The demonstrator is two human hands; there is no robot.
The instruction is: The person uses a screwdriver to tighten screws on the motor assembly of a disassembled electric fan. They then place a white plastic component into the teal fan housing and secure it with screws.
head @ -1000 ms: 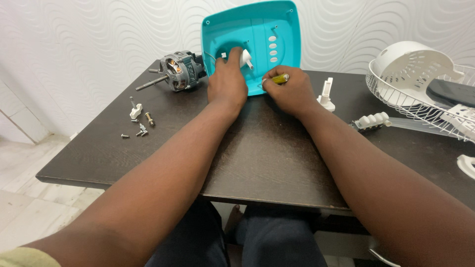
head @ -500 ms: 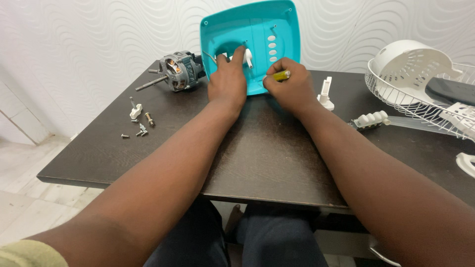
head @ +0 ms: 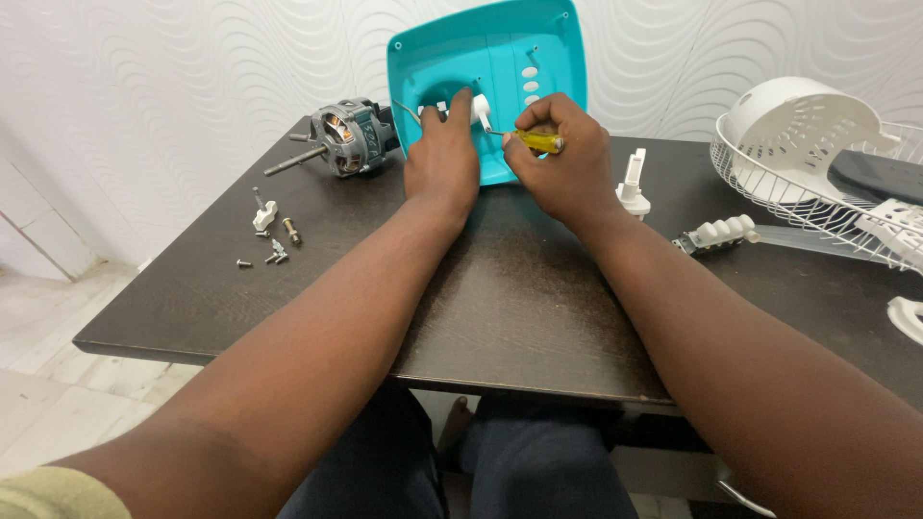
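On the dark table (head: 500, 317), small screws (head: 274, 252) lie at the left. Farther on, the right hand (head: 567, 163) grips a yellow-handled screwdriver (head: 536, 140), its tip at a white part (head: 481, 108) inside the teal plastic housing (head: 500, 67). The left hand (head: 442, 159) presses flat on that housing, fingers together. A motor (head: 348, 136) sits just left; a white wire guard (head: 817, 163) rests right.

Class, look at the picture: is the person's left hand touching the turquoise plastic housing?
Touching. The head view shows the left hand lying flat on the turquoise housing, fingers pressed beside its white part, no gap visible.
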